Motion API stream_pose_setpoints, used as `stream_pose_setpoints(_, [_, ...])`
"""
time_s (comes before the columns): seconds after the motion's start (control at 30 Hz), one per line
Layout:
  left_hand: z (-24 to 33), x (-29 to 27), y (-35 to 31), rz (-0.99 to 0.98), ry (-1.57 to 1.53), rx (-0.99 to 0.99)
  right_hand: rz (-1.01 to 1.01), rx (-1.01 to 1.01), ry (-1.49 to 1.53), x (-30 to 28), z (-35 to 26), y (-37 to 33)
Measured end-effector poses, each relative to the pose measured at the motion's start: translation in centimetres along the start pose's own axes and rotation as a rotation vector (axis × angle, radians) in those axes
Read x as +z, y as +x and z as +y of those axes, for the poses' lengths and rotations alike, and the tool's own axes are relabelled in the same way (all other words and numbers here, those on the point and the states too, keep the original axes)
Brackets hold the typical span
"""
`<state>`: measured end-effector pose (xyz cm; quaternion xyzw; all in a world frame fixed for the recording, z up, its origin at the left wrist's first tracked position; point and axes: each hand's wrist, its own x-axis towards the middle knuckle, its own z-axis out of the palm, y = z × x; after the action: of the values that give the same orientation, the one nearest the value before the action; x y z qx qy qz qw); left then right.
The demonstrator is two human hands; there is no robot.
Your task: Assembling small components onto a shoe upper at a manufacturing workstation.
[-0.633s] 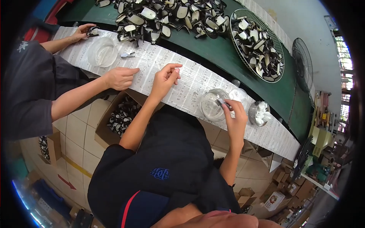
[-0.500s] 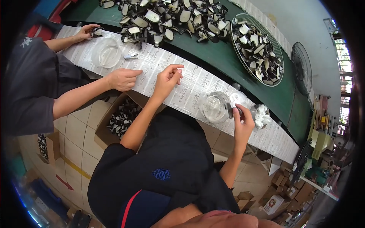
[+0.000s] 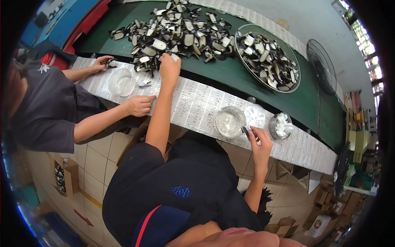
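My left hand (image 3: 169, 69) is at the near edge of a heap of small curved black pieces with pale faces (image 3: 189, 39). Its fingers are closed, with one pale-faced piece (image 3: 175, 57) at the fingertips; part of the grip is hidden. Between the thumb and fingers of my right hand (image 3: 261, 145) is a small, dark, flat strip-like tool (image 3: 245, 132), its exact kind unclear. Just left of that tool stands a clear round bowl (image 3: 229, 122). A clear container of white bits (image 3: 282, 126) is beyond my right hand.
A wire-rimmed basket (image 3: 299, 78) of similar pieces stands on the green conveyor belt (image 3: 306, 107). At left, a co-worker's hands (image 3: 139, 106) are near another clear bowl (image 3: 121, 82) and a small metallic item (image 3: 144, 84). A fan (image 3: 322, 66) stands at the far right.
My left hand has moved forward from above the paper-covered ledge to the heap, and its fingers have closed at a piece. My right hand still holds the dark tool beside the bowl. The view has shifted.
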<state>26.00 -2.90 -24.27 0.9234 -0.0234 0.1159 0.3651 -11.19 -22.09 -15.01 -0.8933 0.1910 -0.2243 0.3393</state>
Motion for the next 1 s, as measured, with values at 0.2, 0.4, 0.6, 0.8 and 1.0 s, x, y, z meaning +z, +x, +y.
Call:
stream_pose_setpoints(0.2, [-2.5, 1.0, 0.2, 0.016, -0.091, 0.032, 0.001, -0.072, 0.034, -0.5, 0.4, 0.4])
stream_pose_setpoints(0.4, [-0.5, -0.9, -2.5, 0.112, -0.242, 0.232, -0.016, -0.104, 0.043, -0.1, 1.0, 0.3])
stream_pose_setpoints(0.6, [0.5, -4.4, -11.4, -0.050, -0.182, 0.449, -0.011, -0.126, -0.064, -0.4, 1.9, -0.9])
stream_pose_setpoints(0.8, [-0.6, -7.0, -19.8, -0.171, -0.045, 0.641, 0.033, -0.121, -0.081, -1.5, 2.4, -1.4])
stream_pose_setpoints(1.0, [-2.5, -7.4, -20.7, -0.224, -0.138, 0.526, 0.194, -0.030, 0.075, -0.7, -1.0, 0.2])
